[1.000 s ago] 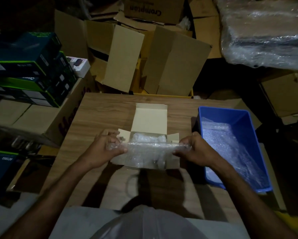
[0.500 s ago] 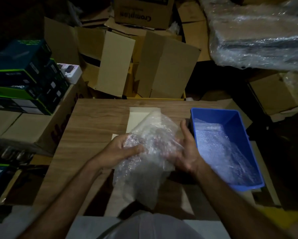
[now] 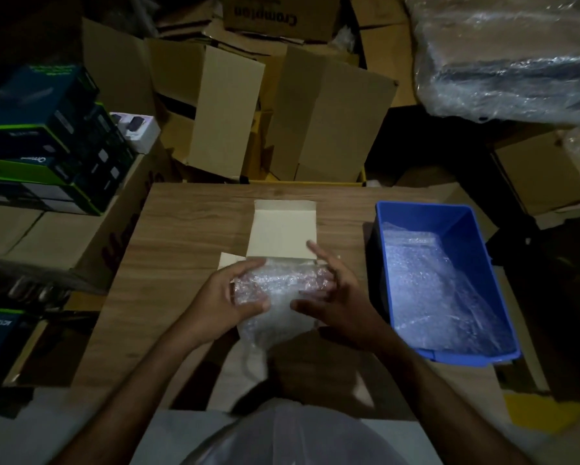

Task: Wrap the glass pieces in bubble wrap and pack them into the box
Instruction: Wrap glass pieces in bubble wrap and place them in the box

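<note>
A bundle of bubble wrap (image 3: 278,290) sits between my hands, just above the small open cardboard box (image 3: 283,229) in the middle of the wooden table (image 3: 188,229). My left hand (image 3: 226,297) grips the bundle's left end with its fingers curled over it. My right hand (image 3: 335,297) presses the right end, thumb underneath and fingers spread. A loose tail of wrap hangs toward me. The box's lid flap stands open at the far side. Any glass inside the wrap is hidden, and the hands and wrap cover the box's inside.
A blue plastic bin (image 3: 473,229) holding sheets of bubble wrap stands on the table's right side. Open cardboard cartons (image 3: 328,119) are piled beyond the far edge. Stacked dark retail boxes (image 3: 47,139) rise at the left. A plastic-wrapped load (image 3: 509,55) fills the back right.
One second ago I held a taut roll of wrap across the box. I then raised it as a loose bunch, and now it is down at the box as a tighter bundle.
</note>
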The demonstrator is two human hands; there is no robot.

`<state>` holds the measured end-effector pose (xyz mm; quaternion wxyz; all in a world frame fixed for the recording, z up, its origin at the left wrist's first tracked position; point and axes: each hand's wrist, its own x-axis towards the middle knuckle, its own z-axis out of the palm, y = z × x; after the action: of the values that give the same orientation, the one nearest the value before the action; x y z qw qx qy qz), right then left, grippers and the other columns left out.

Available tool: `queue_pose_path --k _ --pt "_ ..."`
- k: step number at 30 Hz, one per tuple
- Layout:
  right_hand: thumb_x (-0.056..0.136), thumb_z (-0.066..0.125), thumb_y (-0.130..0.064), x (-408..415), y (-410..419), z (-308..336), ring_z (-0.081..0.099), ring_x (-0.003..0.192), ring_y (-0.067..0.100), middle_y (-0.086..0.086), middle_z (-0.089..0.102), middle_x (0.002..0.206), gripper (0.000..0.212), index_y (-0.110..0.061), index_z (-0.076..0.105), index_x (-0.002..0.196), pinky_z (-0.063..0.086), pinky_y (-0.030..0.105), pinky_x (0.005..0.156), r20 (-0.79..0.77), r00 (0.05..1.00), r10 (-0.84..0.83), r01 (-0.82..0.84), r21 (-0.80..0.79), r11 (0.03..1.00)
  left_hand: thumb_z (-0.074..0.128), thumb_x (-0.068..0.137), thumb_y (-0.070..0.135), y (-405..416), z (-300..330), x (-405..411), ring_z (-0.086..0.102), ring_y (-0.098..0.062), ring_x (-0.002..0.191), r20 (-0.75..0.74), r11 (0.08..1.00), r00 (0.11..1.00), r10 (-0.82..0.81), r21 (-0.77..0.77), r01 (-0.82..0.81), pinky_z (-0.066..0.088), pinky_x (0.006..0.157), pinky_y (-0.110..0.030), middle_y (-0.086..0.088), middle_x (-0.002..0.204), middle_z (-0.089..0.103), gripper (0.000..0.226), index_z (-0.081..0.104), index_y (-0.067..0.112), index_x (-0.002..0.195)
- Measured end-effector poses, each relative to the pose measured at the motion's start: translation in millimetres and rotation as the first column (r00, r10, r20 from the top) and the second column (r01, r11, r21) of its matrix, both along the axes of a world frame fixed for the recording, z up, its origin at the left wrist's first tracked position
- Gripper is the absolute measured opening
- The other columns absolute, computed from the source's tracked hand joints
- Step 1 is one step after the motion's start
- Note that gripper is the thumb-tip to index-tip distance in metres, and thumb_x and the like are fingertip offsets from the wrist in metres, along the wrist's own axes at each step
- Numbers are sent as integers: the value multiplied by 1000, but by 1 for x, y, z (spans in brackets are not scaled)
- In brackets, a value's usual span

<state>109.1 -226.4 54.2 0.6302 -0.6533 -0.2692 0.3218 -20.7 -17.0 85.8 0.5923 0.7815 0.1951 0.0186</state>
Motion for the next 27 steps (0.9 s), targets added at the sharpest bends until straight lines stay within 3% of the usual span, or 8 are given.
queue_pose_path --k 4,6,8,12,16,19,23,27 --pt "75 89 -14 2 6 2 69 90 4 -9 70 108 45 -15 73 117 57 20 76 494 867 63 35 -186 982 87 78 24 7 11 4 65 -5 94 -81 914 996 -36 401 65 56 82 -30 2 109 68 33 75 31 108" --pt "81 85 -17 8 8 10 61 66 1 -17 65 76 11 -22 74 81 47 23 60 471 875 109 -20 -190 982 79 85 35 12 14 1 56 -7 99 -81 849 994 -79 516 109 47 84 -28 4 105 57 9 76 35 94" --pt "87 80 -16 18 10 11 58 55 8 -12 61 63 28 -26 66 65 44 30 52 352 922 163 -129 -118 985 72 91 40 18 16 -2 50 -9 120 -85 870 990 -108 475 136 43 98 -30 7 125 54 12 77 33 98" --pt "94 72 -30 18 3 16 74 102 27 7 77 111 21 -19 76 112 61 36 81 -220 968 122 -124 5 992 70 94 17 9 21 0 70 -26 113 -32 975 995 -95 -205 87 61 89 -36 -8 121 73 32 66 14 126" --pt "95 71 -24 6 8 8 75 98 28 9 76 110 14 -27 74 109 63 39 80 -258 965 -37 36 -9 999 66 96 6 -6 9 1 75 -28 103 -91 940 995 38 -335 -67 64 78 -38 -10 115 76 51 48 16 142" --pt "86 81 -18 -3 5 0 75 102 24 15 68 126 54 -23 51 130 63 39 78 -350 925 -148 151 -17 988 59 99 2 -8 -3 -2 70 -27 113 -106 891 972 209 -389 -234 62 85 -42 -12 127 70 62 39 37 146" --pt "86 79 -15 -14 0 -4 72 111 24 12 55 143 69 -59 46 127 62 44 86 -87 992 -86 91 52 994 53 101 -2 -9 -12 -8 65 -26 121 -7 887 981 192 -426 -177 61 85 -38 -6 134 65 64 46 46 141" --pt "86 81 -13 -14 -1 -5 64 123 15 -6 61 138 59 -22 57 140 58 28 92 64 998 13 -15 25 1000 62 97 3 -8 -16 -14 68 -23 118 -5 894 993 117 -435 -108 61 86 -32 -3 135 66 43 64 23 135"
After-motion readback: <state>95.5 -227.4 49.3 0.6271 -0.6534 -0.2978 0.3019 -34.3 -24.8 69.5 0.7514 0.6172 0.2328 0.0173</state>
